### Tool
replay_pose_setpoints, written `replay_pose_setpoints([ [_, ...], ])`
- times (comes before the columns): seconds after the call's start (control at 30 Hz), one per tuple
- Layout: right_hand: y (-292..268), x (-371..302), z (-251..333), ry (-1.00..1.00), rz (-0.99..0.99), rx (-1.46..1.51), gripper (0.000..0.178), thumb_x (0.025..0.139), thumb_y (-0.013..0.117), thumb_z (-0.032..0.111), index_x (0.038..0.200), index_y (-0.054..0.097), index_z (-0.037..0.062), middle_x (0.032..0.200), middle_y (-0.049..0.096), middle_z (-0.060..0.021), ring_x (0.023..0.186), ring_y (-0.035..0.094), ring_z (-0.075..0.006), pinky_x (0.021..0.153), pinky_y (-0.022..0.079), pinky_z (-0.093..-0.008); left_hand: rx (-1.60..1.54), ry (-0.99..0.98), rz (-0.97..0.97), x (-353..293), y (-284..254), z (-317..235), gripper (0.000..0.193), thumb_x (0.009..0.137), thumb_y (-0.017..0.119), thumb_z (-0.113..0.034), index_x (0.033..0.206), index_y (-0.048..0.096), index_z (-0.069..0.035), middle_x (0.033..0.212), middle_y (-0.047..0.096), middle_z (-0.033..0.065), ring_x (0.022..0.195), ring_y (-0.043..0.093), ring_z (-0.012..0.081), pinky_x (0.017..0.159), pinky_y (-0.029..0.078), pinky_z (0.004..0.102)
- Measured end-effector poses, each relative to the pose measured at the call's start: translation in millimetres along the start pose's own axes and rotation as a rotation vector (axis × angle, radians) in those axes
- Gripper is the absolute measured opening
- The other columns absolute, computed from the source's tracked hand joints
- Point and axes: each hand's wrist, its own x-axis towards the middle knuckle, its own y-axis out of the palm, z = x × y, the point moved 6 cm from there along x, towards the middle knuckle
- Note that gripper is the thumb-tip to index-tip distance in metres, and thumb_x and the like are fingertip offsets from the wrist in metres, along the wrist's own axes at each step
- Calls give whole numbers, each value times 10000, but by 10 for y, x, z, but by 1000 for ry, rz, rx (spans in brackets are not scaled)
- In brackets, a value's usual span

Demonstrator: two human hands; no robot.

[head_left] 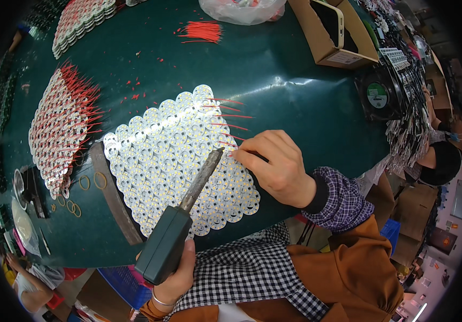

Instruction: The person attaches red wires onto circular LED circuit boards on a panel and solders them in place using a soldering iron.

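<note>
Left hand (174, 279) gripping soldering iron (188, 214) by its handle, tip hovering over LED boards (177, 155) | right hand (276, 166) pinching thin red wire (230, 144) at board edge | boards lying mid-table (295, 96); likely light, stiff, heat-sensitive; wire floppy, best held near its end.

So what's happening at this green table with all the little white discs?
A person is soldering. The left hand holds a soldering iron, its tip over a sheet of round white LED boards on the dark green table. The right hand pinches a thin red wire at the sheet's edge beside the tip. A few red wires already stick out of the top row. Another stack of wired boards lies to the left.
</note>
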Motion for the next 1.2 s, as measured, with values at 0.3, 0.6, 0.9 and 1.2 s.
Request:
replay_pose_setpoints([
  [0.3, -3, -39, 69, -18, -25, 24, 239, 709, 736, 23, 945, 702, 36, 837, 650, -56, 725, 632, -216, 658, 482, -345, 87, -14, 76, 11, -45, -71, 332, 856, 722, 32, 1182, 663, 24, 1031, 687, 84, 817, 635, 122, 671, 526, 256],
  [0.6, 26, -32, 73, -18, 11, 19, 222, 705, 738, 4, 924, 707, 32, 822, 633, -51, 708, 619, -205, 657, 477, -339, 39, -136, 93, -31, -11, 19, 350, 867, 735, 3, 1208, 660, 28, 1114, 696, 106, 965, 664, 163, 823, 543, 297],
  [0.9, 40, -37, 80, -8, 17, 21, 201, 704, 739, -6, 898, 704, 31, 825, 633, -51, 708, 617, -204, 669, 476, -336, 42, 66, -9, 111, 71, -156, 148, 774, 740, 13, 915, 708, 42, 777, 668, 121, 607, 628, 207, 563, 496, 308],
  [1.2, 41, -36, 87, -9, 15, 24, 219, 694, 742, -26, 903, 699, 24, 825, 631, -55, 708, 616, -208, 661, 478, -346, 64, 57, 36, 137, 79, -181, 146, 773, 732, 19, 913, 704, 48, 777, 659, 139, 609, 628, 237, 558, 489, 321],
])
